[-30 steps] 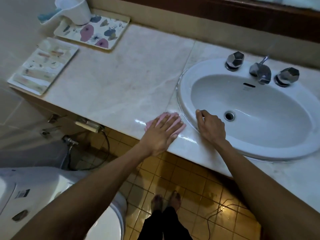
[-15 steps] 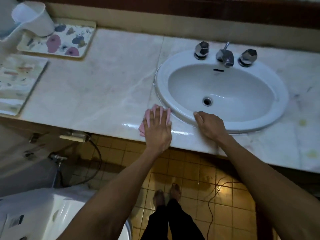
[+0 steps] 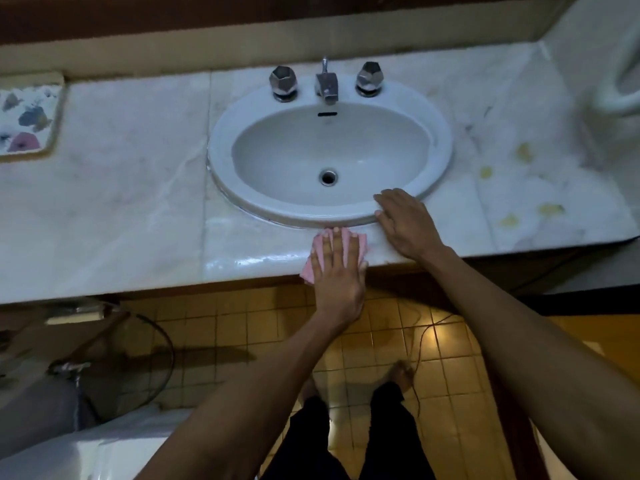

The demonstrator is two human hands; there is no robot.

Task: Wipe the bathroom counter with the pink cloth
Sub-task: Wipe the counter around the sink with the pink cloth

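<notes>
While right hand (image 3: pixel 405 225) rests flat on sink rim (image 3: pixel 221 157), left hand (image 3: pixel 337 271) presses pink cloth (image 3: pixel 308 270) spread-fingered

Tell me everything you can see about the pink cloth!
The small pink cloth looks soft and thin, like a folded wiping rag. It lies flat on the pale marble counter, on the front strip just below the white oval sink. The left hand presses on it, fingers spread, hiding most of it. One corner pokes out at the counter's front edge. The right hand rests beside it, apart.
</notes>
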